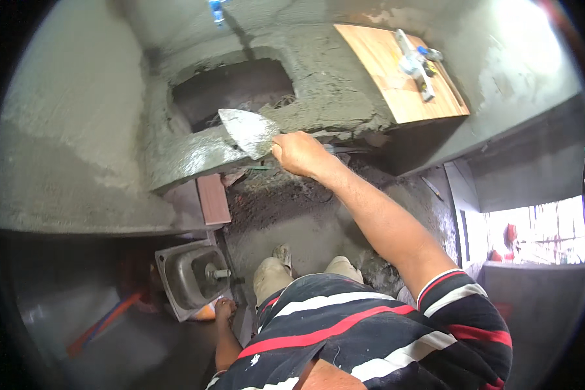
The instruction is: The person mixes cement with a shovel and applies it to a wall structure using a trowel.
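Wet cement ledge (188, 156) under trowel (248, 132), tip up-left.

Dim, fisheye-bent edges, overexposed glare from right-hand window (539, 231), dark vignette.

trowel on the ledge, board to its right
the trowel (248, 130) lies on the plastered ledge (188, 156) before the opening (231, 88); the board (400, 75) carries a level (415, 64); the basin (192, 276) sits lower left.

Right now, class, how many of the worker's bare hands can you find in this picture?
2. The right hand grips a trowel against the wet cement ledge, upper centre. The left hand hangs low beside the grey metal basin, lower left. No other hands show.
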A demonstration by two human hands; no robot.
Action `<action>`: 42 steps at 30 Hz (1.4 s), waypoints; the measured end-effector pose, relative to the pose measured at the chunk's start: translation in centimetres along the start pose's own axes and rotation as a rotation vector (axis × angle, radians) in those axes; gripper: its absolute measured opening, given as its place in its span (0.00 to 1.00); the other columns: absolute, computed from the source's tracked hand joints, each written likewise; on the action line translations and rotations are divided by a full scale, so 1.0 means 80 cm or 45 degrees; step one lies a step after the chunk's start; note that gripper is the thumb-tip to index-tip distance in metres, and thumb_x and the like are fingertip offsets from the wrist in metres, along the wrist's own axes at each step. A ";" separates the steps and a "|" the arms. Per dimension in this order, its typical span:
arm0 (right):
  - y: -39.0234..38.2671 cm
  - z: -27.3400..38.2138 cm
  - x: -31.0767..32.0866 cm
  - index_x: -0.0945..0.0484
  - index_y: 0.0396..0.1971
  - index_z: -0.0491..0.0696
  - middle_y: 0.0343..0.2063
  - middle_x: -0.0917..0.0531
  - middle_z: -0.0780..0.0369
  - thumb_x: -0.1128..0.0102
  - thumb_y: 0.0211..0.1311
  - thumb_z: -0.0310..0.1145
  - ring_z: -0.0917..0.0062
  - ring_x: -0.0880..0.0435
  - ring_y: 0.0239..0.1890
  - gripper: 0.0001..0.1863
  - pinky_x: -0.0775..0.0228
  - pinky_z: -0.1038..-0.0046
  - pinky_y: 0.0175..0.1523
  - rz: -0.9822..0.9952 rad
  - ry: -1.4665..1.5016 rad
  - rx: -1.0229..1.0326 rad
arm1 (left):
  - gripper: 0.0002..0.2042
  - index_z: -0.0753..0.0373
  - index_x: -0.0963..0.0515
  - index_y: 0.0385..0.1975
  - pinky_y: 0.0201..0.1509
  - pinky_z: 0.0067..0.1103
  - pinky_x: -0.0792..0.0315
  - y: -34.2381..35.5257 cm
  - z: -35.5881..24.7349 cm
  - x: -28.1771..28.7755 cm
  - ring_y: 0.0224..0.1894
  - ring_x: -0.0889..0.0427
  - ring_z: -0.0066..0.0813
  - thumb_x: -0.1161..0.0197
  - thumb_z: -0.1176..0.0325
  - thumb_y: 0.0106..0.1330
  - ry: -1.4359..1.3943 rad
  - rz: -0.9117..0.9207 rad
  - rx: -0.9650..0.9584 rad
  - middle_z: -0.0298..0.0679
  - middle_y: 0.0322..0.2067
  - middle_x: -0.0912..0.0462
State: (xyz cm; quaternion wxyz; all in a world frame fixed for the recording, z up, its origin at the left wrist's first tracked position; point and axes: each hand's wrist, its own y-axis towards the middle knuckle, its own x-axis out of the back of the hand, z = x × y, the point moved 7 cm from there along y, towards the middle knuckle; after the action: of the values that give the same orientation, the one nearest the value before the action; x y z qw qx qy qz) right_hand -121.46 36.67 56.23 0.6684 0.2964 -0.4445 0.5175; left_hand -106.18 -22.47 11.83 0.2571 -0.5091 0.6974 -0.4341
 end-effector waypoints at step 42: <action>-0.084 -0.235 0.068 0.20 0.35 0.43 0.18 0.21 0.63 0.51 0.68 0.35 0.79 0.26 0.13 0.13 0.32 0.74 0.17 0.157 0.970 -0.934 | 0.08 0.58 0.26 0.39 0.24 0.30 0.27 -0.014 -0.026 -0.009 0.24 0.22 0.30 0.42 0.69 0.60 0.191 0.021 0.226 0.35 0.24 0.22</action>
State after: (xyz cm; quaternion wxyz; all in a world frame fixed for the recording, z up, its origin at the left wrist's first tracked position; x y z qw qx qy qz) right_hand -109.25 53.16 53.49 0.8106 -0.1925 -0.3387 0.4373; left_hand -107.02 -21.22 13.75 0.2518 -0.4447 0.6776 -0.5290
